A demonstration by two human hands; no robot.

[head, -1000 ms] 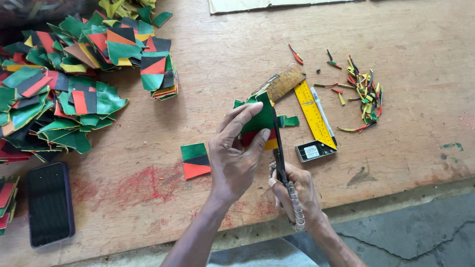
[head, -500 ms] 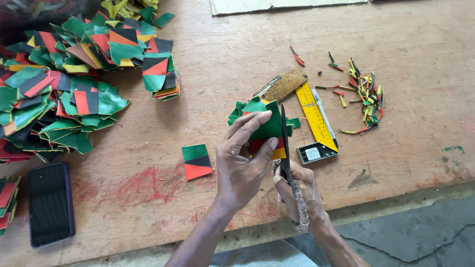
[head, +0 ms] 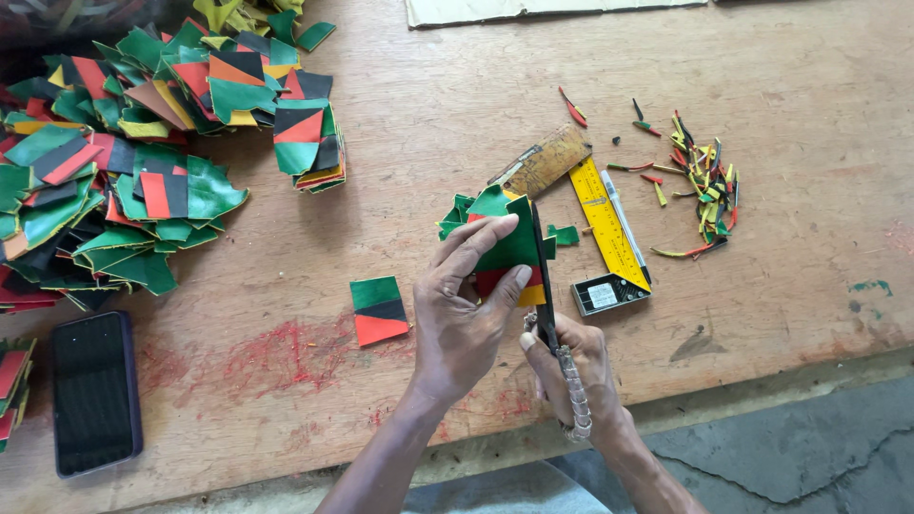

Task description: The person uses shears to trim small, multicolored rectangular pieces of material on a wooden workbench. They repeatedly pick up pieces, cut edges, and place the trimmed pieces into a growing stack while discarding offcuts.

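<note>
My left hand (head: 463, 314) holds a stack of green, red, black and yellow patchwork pieces (head: 506, 238) upright over the wooden table (head: 428, 124), fingers spread across its face. My right hand (head: 569, 366) grips the handles of dark scissors (head: 545, 286), and their blades run up along the right edge of the stack. A single green, black and red square piece (head: 378, 309) lies flat just left of my left hand. A small green offcut (head: 566, 234) lies right of the blades.
A big heap of the same coloured pieces (head: 124, 162) covers the table's left side. A yellow ruler (head: 607, 224), a brown wooden block (head: 547, 160) and thin trimmed strips (head: 700, 186) lie to the right. A dark phone (head: 95, 390) rests at the near left edge.
The stack has been turned and shifted slightly in my left hand, and the scissors' blades have moved along its right edge. A green scrap now shows beside the blades.
</note>
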